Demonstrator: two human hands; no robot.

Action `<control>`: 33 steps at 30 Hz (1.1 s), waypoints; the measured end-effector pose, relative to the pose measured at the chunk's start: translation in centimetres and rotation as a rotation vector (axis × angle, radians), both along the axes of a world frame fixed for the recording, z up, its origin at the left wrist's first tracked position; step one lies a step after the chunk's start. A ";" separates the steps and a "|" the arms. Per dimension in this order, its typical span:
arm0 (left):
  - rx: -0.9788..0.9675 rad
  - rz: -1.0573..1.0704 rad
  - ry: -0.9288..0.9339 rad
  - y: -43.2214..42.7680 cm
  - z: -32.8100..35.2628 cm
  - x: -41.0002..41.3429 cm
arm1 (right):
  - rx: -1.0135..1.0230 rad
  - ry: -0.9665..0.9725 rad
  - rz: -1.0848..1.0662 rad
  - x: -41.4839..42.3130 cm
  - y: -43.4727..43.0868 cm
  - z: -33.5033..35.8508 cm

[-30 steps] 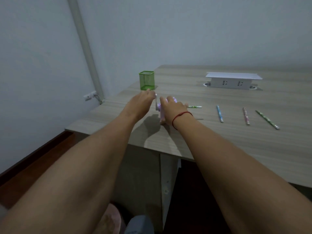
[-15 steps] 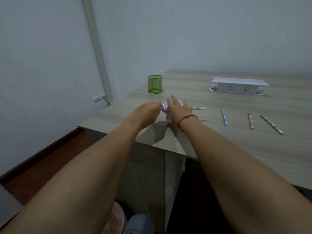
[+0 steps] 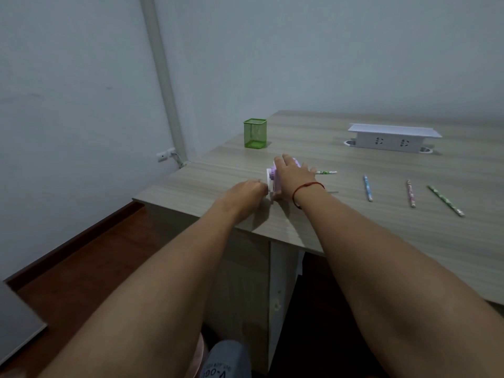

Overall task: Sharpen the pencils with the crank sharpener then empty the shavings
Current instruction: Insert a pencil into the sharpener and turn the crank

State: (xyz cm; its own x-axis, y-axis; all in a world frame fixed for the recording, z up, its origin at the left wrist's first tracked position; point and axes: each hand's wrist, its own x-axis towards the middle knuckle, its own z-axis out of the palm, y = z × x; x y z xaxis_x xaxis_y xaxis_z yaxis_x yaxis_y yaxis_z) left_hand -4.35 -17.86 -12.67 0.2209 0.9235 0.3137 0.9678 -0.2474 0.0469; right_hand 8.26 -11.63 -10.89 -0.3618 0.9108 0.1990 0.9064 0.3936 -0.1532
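A small pink and white crank sharpener (image 3: 272,177) stands near the table's left front corner. My right hand (image 3: 293,177) lies over its top and grips the body, hiding most of it. My left hand (image 3: 246,190) pinches the crank on the sharpener's left side, low down. A green patterned pencil (image 3: 326,172) sticks out of the sharpener's right side. Three more pencils lie on the table to the right: a blue one (image 3: 367,187), a pink one (image 3: 410,193) and a green one (image 3: 445,200).
A green mesh pencil cup (image 3: 255,133) stands behind the sharpener near the table's left edge. A white socket box (image 3: 392,137) sits at the back of the wooden table (image 3: 381,233). The floor drops away left of the table edge.
My left hand has swung from above the sharpener's left side down to a low position, turning the crank. My right hand has stayed on the sharpener. The camera has shifted a little.
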 end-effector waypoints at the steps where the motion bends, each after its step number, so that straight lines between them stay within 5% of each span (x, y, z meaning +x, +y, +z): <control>1: -0.023 0.012 -0.009 0.2 -0.1 0.0 | 0.016 0.000 0.009 0.0 0.0 -0.1; 10: -0.086 0.054 0.057 3.4 -0.6 -0.8 | 0.103 0.005 0.078 0.6 -0.2 -0.9; 19: 0.172 0.011 0.163 6.9 3.1 -2.2 | 0.068 -0.040 0.003 0.0 0.4 -0.3; 33: 0.277 -0.064 -0.104 1.3 -0.9 -0.8 | 0.034 -0.051 -0.034 -0.9 1.7 -0.4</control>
